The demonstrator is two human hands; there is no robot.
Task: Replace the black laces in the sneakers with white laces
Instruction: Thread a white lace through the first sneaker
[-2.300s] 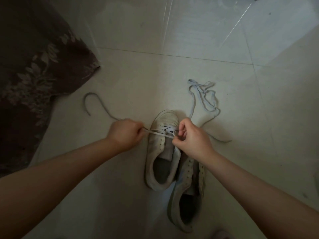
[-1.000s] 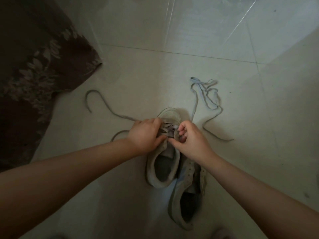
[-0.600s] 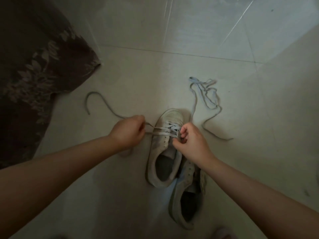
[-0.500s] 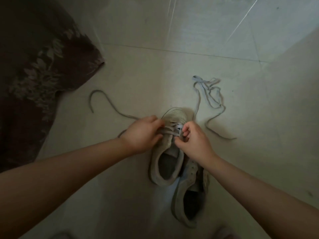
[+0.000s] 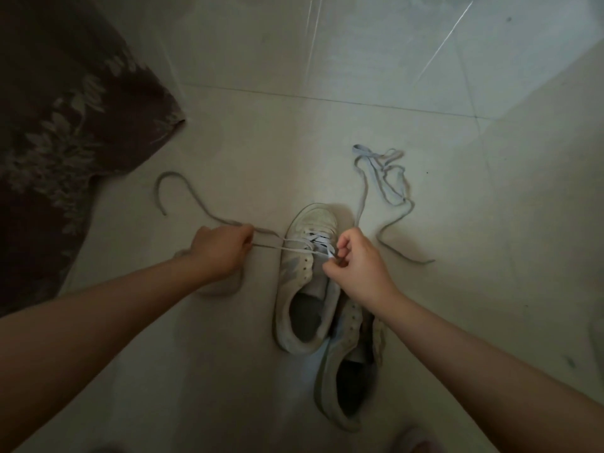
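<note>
Two pale sneakers lie on the tiled floor. The upper sneaker [image 5: 305,289] carries a white lace [image 5: 313,240] threaded through its front eyelets. My left hand [image 5: 220,248] grips the lace's left strand, pulled taut out to the left; its free end [image 5: 170,188] curls across the floor. My right hand [image 5: 356,261] pinches the lace at the right eyelets. The lower sneaker [image 5: 346,364] has bare eyelets and lies partly under the upper one. A second loose lace [image 5: 387,178] lies tangled on the floor to the right of the toe.
A dark floral cloth [image 5: 58,132] covers the floor at the left. Pale floor tiles [image 5: 327,60] stretch beyond the shoes, with a grout line across the far side. Something pale shows at the bottom edge [image 5: 411,444].
My left hand has drawn away from the sneaker to the left, pulling the lace strand taut. My right hand stays at the right eyelets.
</note>
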